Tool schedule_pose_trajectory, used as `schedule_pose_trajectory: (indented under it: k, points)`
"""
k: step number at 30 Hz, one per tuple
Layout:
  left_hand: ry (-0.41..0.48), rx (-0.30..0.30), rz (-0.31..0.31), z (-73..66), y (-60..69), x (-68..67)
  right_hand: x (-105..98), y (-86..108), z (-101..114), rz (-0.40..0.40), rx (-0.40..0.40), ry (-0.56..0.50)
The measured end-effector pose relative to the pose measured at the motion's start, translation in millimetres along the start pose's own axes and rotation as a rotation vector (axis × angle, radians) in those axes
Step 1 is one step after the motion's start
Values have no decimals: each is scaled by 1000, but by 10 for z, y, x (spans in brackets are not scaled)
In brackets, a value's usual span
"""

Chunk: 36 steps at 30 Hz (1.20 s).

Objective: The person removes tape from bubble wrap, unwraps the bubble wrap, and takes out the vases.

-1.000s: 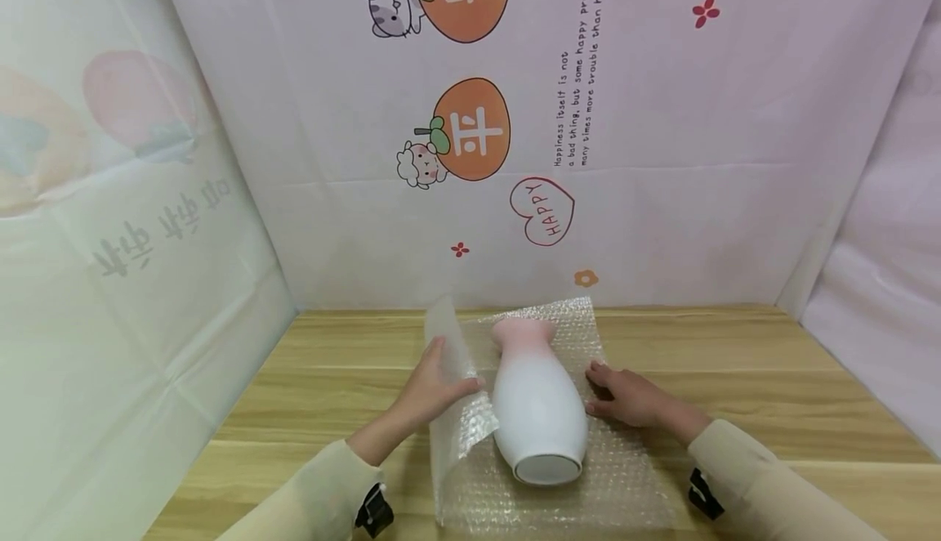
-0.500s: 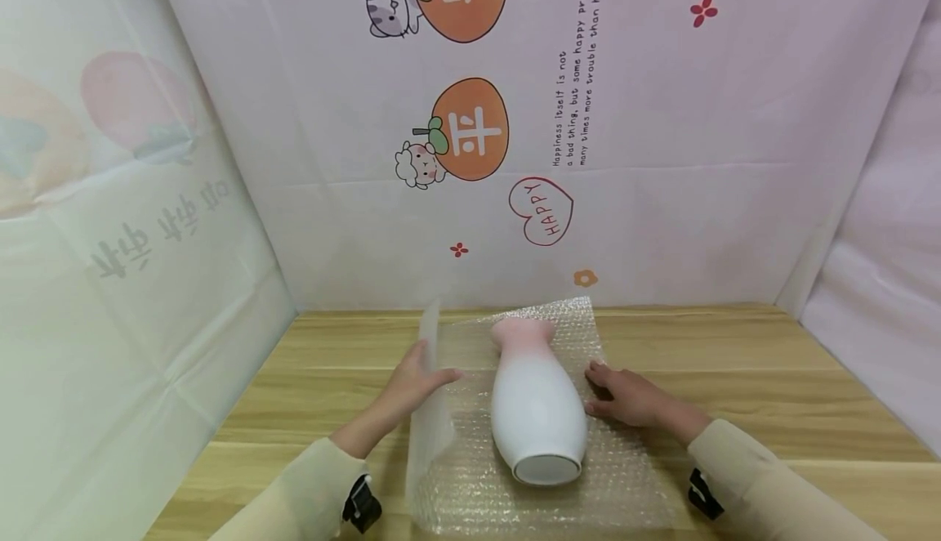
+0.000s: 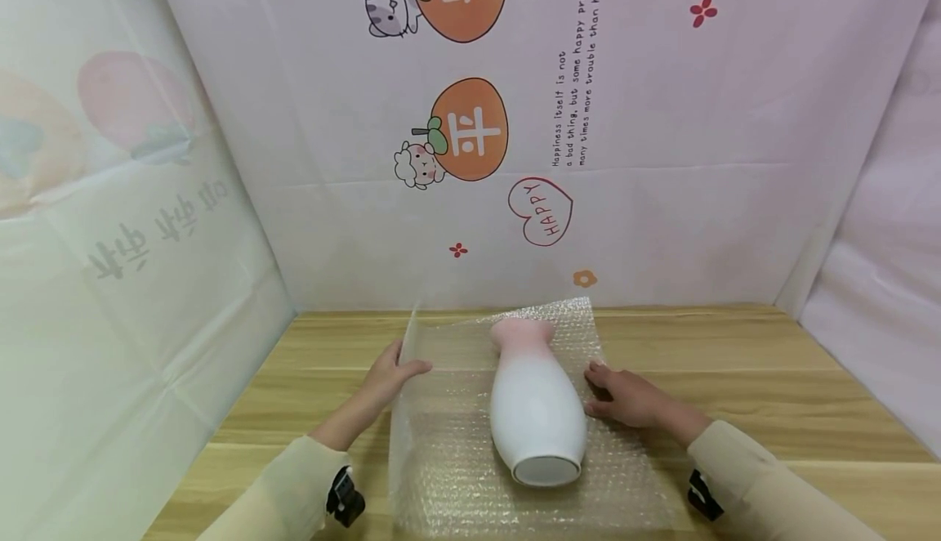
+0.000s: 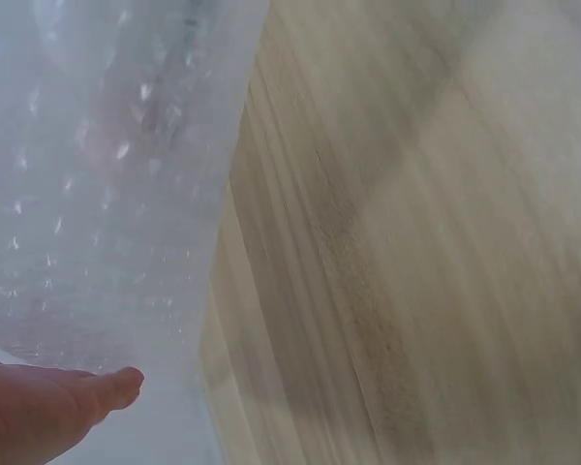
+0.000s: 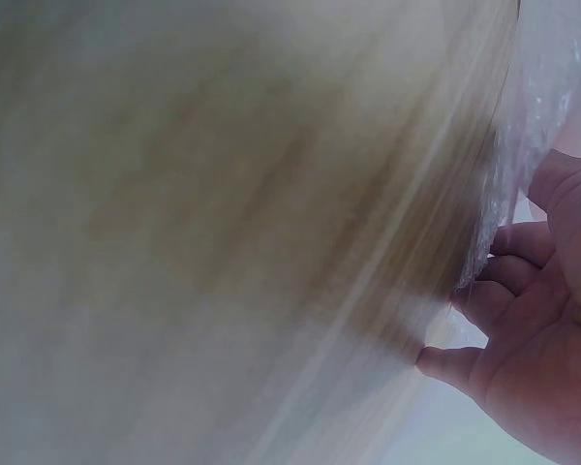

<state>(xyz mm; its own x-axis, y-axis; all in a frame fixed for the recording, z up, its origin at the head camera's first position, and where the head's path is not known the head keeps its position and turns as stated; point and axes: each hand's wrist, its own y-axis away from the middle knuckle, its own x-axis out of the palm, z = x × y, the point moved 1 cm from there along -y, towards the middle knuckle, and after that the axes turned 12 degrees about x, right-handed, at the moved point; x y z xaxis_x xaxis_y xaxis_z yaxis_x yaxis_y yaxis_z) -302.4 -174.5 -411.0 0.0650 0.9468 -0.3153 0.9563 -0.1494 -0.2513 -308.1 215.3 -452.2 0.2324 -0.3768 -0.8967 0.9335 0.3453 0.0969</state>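
A vase (image 3: 538, 410), white with a pink neck, lies on its side on a sheet of bubble wrap (image 3: 456, 451), its base toward the camera. The sheet's left edge stands raised against my left hand (image 3: 378, 382), fingers behind it and thumb spread in front. In the left wrist view that thumb, part of my left hand (image 4: 53, 402), is straight beside the bubble wrap (image 4: 107, 184). Relaxed and apart, the fingers of my right hand (image 3: 628, 396) touch the sheet's right edge beside the vase. The right wrist view shows my right hand (image 5: 542, 339) at the bubble wrap (image 5: 537, 87).
The wooden table (image 3: 735, 361) extends to both sides of the sheet. Behind it hangs a white printed cloth (image 3: 662, 222), with more pale cloth (image 3: 147, 337) along the left side. Each sleeve has a black device near the cuff.
My left hand has moved left, and the raised flap of bubble wrap has swung left with it, away from the vase. The right hand and the vase have stayed in place.
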Motion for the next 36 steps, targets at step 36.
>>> schedule_pose_trajectory:
  k: [36]
  points:
    - [-294, -71, 170, 362, 69, -563, -6, 6, 0, 8, 1, -10]
